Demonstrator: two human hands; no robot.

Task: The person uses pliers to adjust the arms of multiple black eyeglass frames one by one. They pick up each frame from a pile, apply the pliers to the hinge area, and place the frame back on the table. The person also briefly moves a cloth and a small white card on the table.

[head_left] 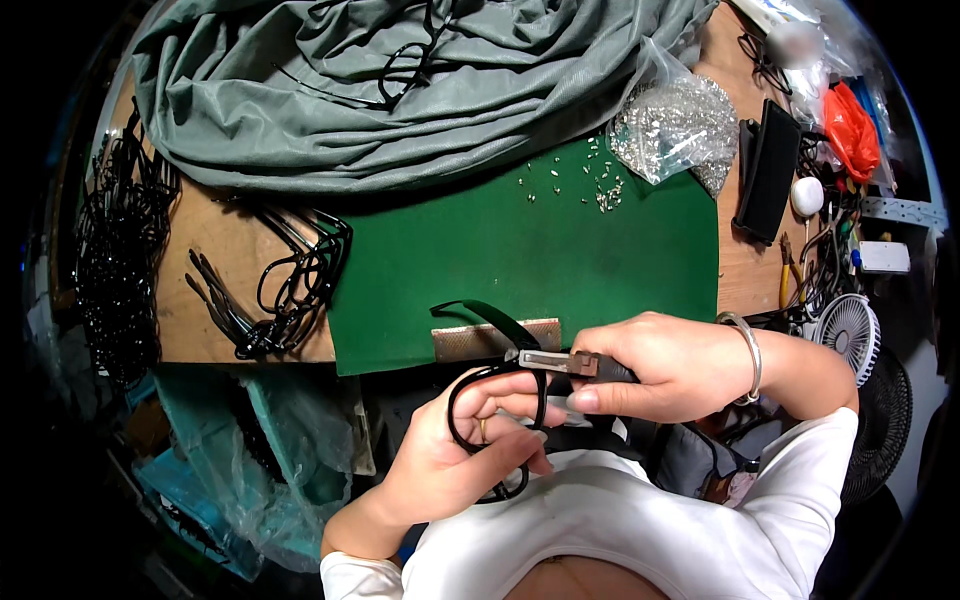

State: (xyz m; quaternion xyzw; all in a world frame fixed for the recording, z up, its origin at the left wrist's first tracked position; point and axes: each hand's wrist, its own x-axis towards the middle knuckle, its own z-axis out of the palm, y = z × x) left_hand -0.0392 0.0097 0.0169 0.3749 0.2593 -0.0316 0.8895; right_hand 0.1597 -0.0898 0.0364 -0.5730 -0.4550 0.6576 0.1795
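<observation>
My left hand (465,450) holds a black glasses frame (455,410) below the front edge of the green mat (520,240). My right hand (660,370) grips a metal hand tool (548,360) with a dark grip, its jaws at the frame's upper corner by the hinge, where a black temple arm (490,315) sticks up. A rough metal strip (450,342) lies at the mat's edge, partly behind the frame. Small silver pieces (605,195) are scattered on the mat's upper right.
Grey-green cloth (400,130) covers the back, with glasses (400,70) on it. Black frames lie in a heap (115,260) and a stack (290,290) at left. A bag of metal pieces (670,130), black case (765,170), yellow-handled pliers (788,280) and fan (848,330) are at right.
</observation>
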